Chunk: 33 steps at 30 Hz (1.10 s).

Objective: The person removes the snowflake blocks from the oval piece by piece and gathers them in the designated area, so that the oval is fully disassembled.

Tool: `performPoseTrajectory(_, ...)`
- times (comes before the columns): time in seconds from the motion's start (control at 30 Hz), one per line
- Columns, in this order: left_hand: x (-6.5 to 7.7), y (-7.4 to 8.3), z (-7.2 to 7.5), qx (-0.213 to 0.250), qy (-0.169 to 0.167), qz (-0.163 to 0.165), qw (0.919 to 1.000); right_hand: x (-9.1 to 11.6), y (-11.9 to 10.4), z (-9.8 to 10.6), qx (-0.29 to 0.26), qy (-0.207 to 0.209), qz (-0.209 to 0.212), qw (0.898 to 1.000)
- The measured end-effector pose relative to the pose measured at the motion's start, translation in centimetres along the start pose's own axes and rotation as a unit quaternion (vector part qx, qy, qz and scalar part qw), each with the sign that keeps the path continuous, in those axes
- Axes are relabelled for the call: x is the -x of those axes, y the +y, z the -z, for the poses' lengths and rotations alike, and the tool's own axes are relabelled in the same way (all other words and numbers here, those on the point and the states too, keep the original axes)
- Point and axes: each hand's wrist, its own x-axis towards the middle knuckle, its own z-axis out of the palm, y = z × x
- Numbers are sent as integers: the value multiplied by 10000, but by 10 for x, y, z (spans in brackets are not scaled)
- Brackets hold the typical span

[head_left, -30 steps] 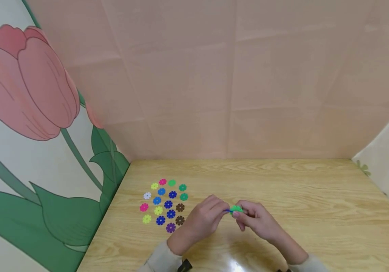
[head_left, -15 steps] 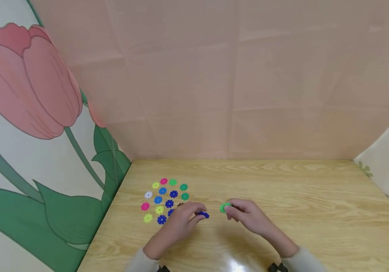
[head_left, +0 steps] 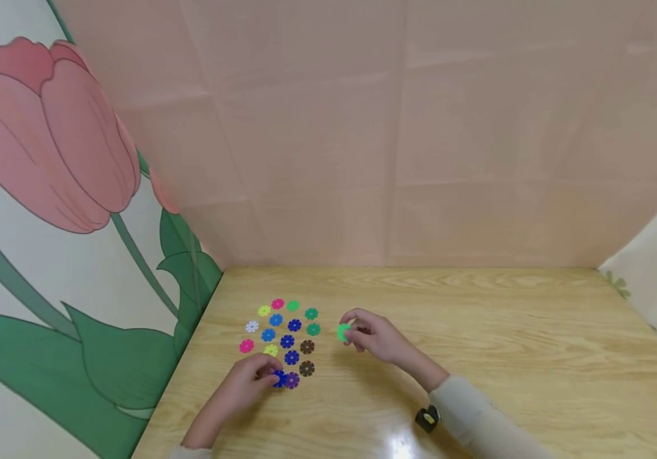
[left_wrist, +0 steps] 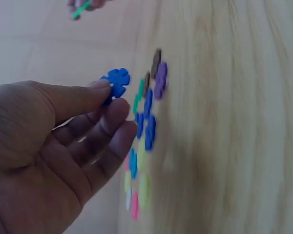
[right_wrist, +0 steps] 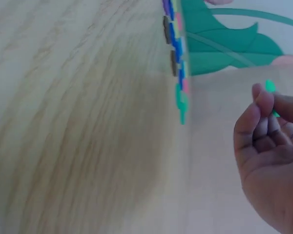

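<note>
My left hand (head_left: pixel 243 384) is over the near side of a cluster of flower-shaped notched plastic discs. It pinches a blue notched disc (left_wrist: pixel 119 77) between thumb and fingers; in the left wrist view this disc is held up off the table. From the head view the held disc overlaps a purple disc (head_left: pixel 291 380). To the right of the cluster, my right hand (head_left: pixel 377 336) pinches a bright green disc (head_left: pixel 343 332) by its edge, raised above the table. Thumb and fingertips cover part of each held disc.
Several discs lie flat and spaced apart on the wood-grain table (head_left: pixel 506 357), among them two brown discs, a white disc (head_left: pixel 252 326) and a pink disc (head_left: pixel 246 345). A pink cloth (head_left: pixel 305 140) stands behind; a tulip-printed panel (head_left: pixel 122 357) borders the left.
Both hands started close together with the blue and green discs meeting. They parted, the left hand travelling left and nearer with the blue disc; the right hand shifted left and farther with the green.
</note>
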Motion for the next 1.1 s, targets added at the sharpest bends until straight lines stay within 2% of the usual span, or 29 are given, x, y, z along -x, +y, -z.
performPoseTrajectory(0.13, 4, -13, 5, 32, -10, 157, 9999, -21, 11, -9, -74, 32, -545, 9985)
performPoseTrajectory(0.27, 3, -19, 7, 110, -6, 343, 9994, -38, 21, -11, 68, 97, -822, 9965)
performPoseTrajectory(0.43, 2, -22, 8, 170, -48, 546, 9984, -54, 32, -11, 449, 219, -984, 9939)
performPoseTrajectory(0.6, 3, -22, 11, 168, -282, 839, 9959, -64, 39, -16, 823, 223, -1129, 9899)
performPoseTrajectory(0.67, 3, -21, 12, 143, -353, 979, 9945, -69, 40, -17, 1129, 210, -1133, 9869)
performPoseTrajectory(0.83, 2, -19, 12, -117, -351, 1065, 9936, -80, 40, -22, 1919, 157, -1216, 9737)
performPoseTrajectory(0.93, 2, -18, 10, -294, -342, 1110, 9928, -84, 40, -25, 2110, 93, -1328, 9684)
performPoseTrajectory(1.1, 1, -14, 8, -405, -391, 1376, 9889, -86, 38, -30, 2244, 42, -1423, 9640)
